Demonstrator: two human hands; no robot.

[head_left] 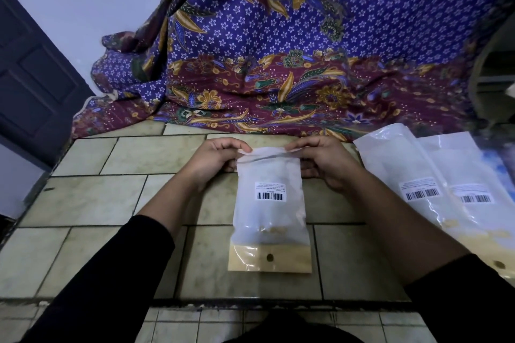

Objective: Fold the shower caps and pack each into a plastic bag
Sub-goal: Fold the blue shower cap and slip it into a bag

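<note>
A frosted plastic bag with a barcode label and a tan header card lies flat on the tiled surface, its flap end pointing away from me. Something pale shows faintly inside it. My left hand pinches the far left corner of the flap. My right hand pinches the far right corner. The flap is stretched between the two hands.
Two more frosted bags with barcode labels lie overlapping at the right. A purple and maroon floral cloth hangs and pools along the back of the surface. A dark door stands at the left. The surface's front edge runs just before my body.
</note>
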